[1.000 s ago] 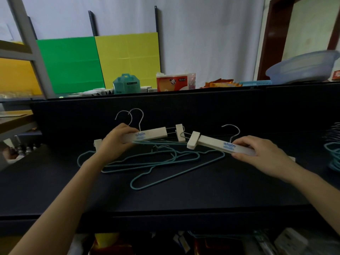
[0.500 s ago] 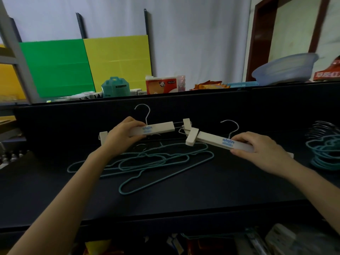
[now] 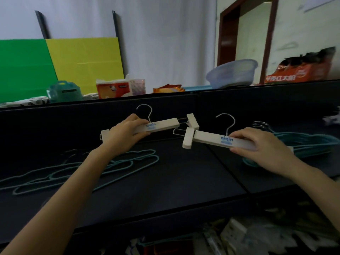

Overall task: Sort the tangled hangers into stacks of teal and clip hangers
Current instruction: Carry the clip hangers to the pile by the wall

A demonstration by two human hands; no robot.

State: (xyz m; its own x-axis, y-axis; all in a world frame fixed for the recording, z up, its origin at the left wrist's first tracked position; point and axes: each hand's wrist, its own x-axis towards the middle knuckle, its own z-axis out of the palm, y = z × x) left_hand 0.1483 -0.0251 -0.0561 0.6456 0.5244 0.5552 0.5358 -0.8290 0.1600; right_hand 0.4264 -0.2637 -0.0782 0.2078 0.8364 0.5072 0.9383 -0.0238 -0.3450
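My left hand (image 3: 123, 136) grips the bar of a white clip hanger (image 3: 165, 125), lifted above the black table (image 3: 174, 181). My right hand (image 3: 261, 150) grips the bar of a second white clip hanger (image 3: 211, 138). The two hangers' inner clips nearly meet in the middle. Below my left forearm, several teal wire hangers (image 3: 117, 168) lie tangled flat on the table. At the right, behind my right hand, a stack of teal hangers (image 3: 309, 144) lies with its metal hooks bunched together.
A black back wall rises behind the table, topped by a ledge with a teal box (image 3: 64, 91), a tissue pack (image 3: 114, 88), a blue basin (image 3: 231, 73) and an orange bag (image 3: 301, 72). Clutter sits below the table's front edge.
Both hands have lifted the clip hangers up and rightward, clear of the teal tangle. The view has swung right, bringing the stack of teal hangers further into sight.
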